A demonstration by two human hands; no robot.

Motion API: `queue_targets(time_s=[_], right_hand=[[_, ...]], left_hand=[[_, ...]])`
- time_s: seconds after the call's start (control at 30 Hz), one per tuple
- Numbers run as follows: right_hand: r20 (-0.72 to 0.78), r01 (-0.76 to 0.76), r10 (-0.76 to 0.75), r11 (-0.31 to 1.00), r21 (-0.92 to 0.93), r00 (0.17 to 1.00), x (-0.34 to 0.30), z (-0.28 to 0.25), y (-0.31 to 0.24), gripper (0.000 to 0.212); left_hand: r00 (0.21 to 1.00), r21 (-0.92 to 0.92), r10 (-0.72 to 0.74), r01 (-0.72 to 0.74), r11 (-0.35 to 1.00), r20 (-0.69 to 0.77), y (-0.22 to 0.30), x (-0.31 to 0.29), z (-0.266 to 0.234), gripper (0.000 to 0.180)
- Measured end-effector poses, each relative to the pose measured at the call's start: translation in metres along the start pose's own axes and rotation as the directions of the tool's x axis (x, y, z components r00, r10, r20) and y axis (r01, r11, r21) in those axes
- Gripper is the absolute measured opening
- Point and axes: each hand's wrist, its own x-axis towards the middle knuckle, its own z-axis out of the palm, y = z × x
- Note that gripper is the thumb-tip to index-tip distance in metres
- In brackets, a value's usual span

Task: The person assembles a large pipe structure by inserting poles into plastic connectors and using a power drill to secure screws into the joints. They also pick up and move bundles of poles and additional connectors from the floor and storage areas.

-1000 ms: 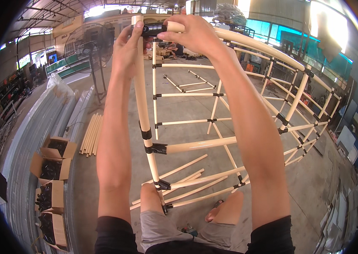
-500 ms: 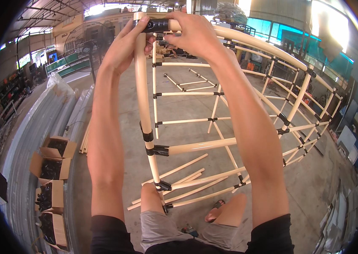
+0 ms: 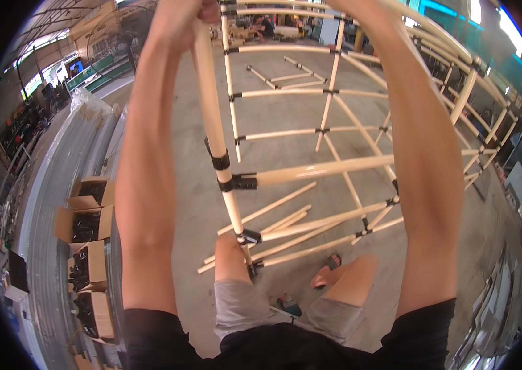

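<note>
At the far left, open cardboard boxes (image 3: 85, 213) filled with dark fittings stand in a row on the concrete floor (image 3: 187, 160), beside a long heap of plastic-wrapped stock (image 3: 82, 142) that runs up toward the workshop wall. Next comes the person's left forearm, raised straight up from the black shirt; the left hand (image 3: 177, 15) sits at the very top edge with its fingers curled around the cream upright pipe (image 3: 211, 117), close to the pipe's upper end. That pipe slants down the middle of the view, carrying a black clamp joint (image 3: 220, 161) and, just below it, a second black joint (image 3: 239, 182) from which a horizontal cream pipe (image 3: 328, 169) runs off to the right. The upright's foot ends between the person's bare knees, next to loose cream pipes (image 3: 273, 219) lying on the floor. Behind it stands the rest of the pipe rack frame (image 3: 335, 92), a grid of cream bars and black connectors. The right forearm rises on the right side, and the right hand (image 3: 347, 5) is cut off by the top edge, so I cannot tell how its fingers stand. A sandalled foot (image 3: 325, 279) rests on the floor near the frame's lowest bars
</note>
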Motion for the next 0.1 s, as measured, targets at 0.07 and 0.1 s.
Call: queue_targets(time_s=[0.07, 0.1], right_hand=[[-0.215, 0.141, -0.137, 0.99, 0.005, 0.967, 0.004, 0.022, 0.015, 0.018], [-0.136, 0.113, -0.111, 0.994, 0.008, 0.984, 0.007, 0.019, 0.012, 0.017]], left_hand=[[1.0, 0.229, 0.014, -0.011, 0.973, -0.011, 0.009, -0.004, 0.004, 0.05], [0.997, 0.388, 0.044, -0.018, 0.921, -0.058, 0.017, -0.009, 0.009, 0.057]])
